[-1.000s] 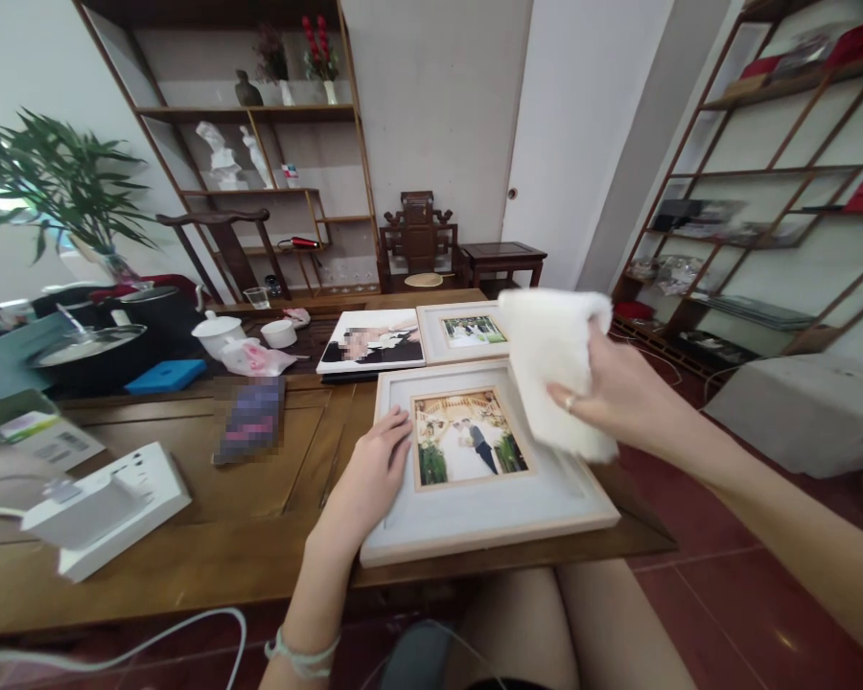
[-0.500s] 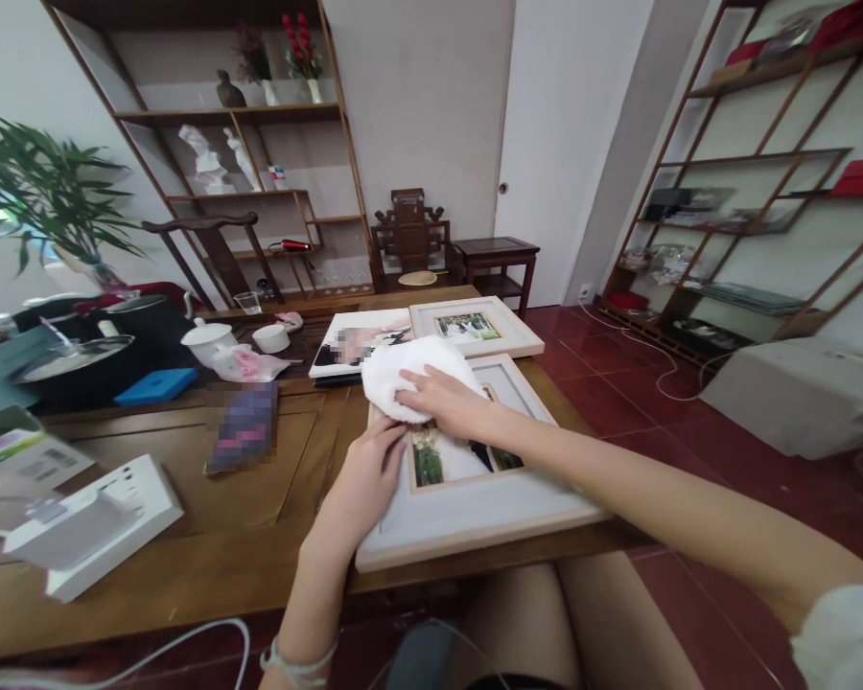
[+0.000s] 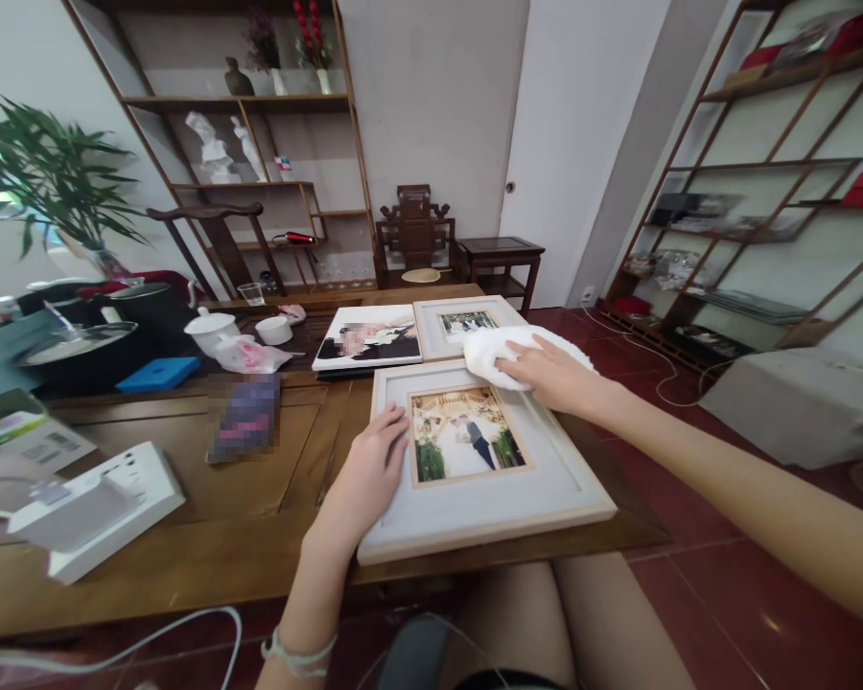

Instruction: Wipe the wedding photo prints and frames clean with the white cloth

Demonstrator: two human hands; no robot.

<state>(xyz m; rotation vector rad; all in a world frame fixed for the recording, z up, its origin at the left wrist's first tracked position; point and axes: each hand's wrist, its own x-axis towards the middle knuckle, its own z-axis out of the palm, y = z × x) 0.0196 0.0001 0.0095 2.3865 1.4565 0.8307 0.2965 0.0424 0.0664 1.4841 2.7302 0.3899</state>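
A pale wooden picture frame [image 3: 431,522] with a wide white mat and a wedding photo [image 3: 471,436] lies flat at the table's front edge. My left hand [image 3: 374,460] rests on the frame's left side, fingers stretched out. Under my right hand [image 3: 547,374] is a fluffy white cloth [image 3: 493,353], gripped and pressed on the frame's far right corner; part of the cloth hangs past the edge. Behind lie a second framed photo [image 3: 467,324] and a white-edged photo panel [image 3: 366,337], the panel resting on something dark.
On the wooden table [image 3: 251,498] to the left are a white power strip [image 3: 115,517], an opened box [image 3: 29,436], a blue box [image 3: 156,374], a blurred purple packet [image 3: 245,417] and a white teapot [image 3: 212,331]. A black pot [image 3: 79,359] stands behind them.
My right hand has slid the white cloth rightward along the frame's far side to its right corner, uncovering the wedding photo and the panel behind. My left hand stays on the frame's left side.
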